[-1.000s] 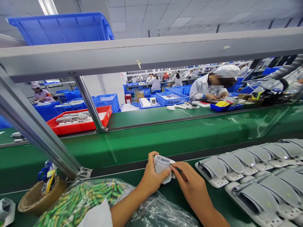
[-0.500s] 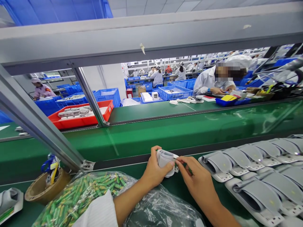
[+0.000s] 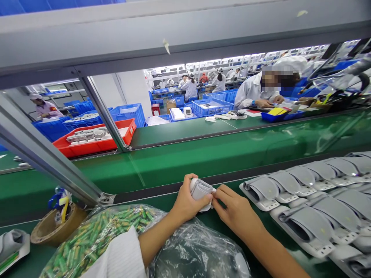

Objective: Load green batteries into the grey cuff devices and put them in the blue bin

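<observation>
My left hand (image 3: 185,202) is wrapped round a wrist blood pressure monitor (image 3: 200,189), a small white housing with a rolled grey cuff, held above the green bench with the cuff facing up. At its right end, my right hand (image 3: 232,208) has thumb and forefinger pinched together against the white edge. Whatever sits between those fingertips is hidden. Below my left forearm lies a clear plastic bag (image 3: 199,247) with many green-and-gold batteries (image 3: 95,235) inside.
Rows of similar cuffed monitors (image 3: 313,227) fill the right side. At left stand a brown tape roll (image 3: 48,227) holding tools and another monitor (image 3: 13,247). A metal post (image 3: 46,143) rises by the green conveyor (image 3: 185,154). Beyond are a red tray (image 3: 87,146) and a co-worker (image 3: 261,90).
My right fingertips have drawn closer against the monitor's right end, and the hand has turned slightly. My left hand keeps its hold. The whole view has shifted a little.
</observation>
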The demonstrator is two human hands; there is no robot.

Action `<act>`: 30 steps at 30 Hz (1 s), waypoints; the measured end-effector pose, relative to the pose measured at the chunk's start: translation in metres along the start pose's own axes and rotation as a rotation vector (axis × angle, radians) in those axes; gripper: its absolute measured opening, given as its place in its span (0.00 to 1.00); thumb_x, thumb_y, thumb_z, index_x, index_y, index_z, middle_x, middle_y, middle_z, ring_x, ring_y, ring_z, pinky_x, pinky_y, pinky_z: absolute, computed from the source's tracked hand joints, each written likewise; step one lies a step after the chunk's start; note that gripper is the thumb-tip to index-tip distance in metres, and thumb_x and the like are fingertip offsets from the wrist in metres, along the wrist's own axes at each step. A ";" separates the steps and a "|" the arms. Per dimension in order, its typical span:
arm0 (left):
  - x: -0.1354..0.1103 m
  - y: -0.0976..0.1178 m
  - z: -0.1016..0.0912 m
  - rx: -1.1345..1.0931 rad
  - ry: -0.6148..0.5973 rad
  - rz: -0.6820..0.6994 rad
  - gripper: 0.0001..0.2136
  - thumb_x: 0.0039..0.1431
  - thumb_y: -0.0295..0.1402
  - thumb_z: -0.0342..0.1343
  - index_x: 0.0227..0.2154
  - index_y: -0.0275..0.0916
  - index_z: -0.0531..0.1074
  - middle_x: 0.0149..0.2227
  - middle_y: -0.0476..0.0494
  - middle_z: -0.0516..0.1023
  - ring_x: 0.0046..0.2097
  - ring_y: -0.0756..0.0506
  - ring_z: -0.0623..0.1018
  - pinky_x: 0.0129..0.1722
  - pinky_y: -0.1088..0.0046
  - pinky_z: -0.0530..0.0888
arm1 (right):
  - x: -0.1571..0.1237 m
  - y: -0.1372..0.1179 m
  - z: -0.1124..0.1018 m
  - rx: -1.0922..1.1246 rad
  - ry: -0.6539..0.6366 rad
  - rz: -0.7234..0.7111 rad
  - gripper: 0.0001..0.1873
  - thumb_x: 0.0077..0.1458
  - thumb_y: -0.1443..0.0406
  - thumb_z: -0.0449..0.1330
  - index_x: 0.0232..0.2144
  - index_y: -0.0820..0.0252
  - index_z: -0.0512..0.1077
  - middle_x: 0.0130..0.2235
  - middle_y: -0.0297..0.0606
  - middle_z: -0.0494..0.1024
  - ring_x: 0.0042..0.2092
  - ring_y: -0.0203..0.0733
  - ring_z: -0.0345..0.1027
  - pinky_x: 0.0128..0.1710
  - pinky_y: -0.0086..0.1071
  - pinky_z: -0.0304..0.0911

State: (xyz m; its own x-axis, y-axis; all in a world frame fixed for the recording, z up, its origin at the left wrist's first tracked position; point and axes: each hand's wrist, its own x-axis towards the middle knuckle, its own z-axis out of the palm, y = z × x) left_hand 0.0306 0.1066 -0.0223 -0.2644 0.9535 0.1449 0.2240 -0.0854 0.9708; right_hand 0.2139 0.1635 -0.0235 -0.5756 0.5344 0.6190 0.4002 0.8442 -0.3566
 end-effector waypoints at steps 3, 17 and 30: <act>0.008 -0.004 -0.002 -0.071 0.082 -0.072 0.20 0.61 0.48 0.61 0.47 0.42 0.66 0.31 0.51 0.72 0.33 0.47 0.70 0.35 0.72 0.67 | -0.005 0.006 0.005 0.027 -0.138 0.062 0.15 0.70 0.65 0.54 0.29 0.57 0.71 0.32 0.33 0.72 0.27 0.34 0.68 0.29 0.31 0.58; 0.024 -0.003 -0.012 -0.221 -0.020 -0.316 0.23 0.57 0.50 0.57 0.49 0.42 0.65 0.42 0.43 0.74 0.40 0.41 0.79 0.28 0.69 0.80 | -0.004 0.007 0.021 0.383 -0.072 0.441 0.09 0.58 0.64 0.65 0.28 0.56 0.69 0.39 0.35 0.73 0.32 0.38 0.67 0.34 0.33 0.64; 0.028 0.007 -0.022 -0.351 -0.093 -0.420 0.23 0.61 0.46 0.57 0.54 0.38 0.67 0.37 0.41 0.78 0.33 0.43 0.82 0.28 0.70 0.82 | -0.002 -0.005 0.014 0.395 -0.132 0.450 0.15 0.56 0.61 0.68 0.42 0.53 0.68 0.44 0.35 0.75 0.42 0.43 0.71 0.38 0.34 0.66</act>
State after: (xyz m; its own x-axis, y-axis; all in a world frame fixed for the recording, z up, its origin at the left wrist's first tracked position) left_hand 0.0043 0.1263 -0.0072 -0.1757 0.9466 -0.2703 -0.2129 0.2315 0.9493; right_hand 0.2033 0.1583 -0.0323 -0.5052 0.8214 0.2646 0.3447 0.4732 -0.8107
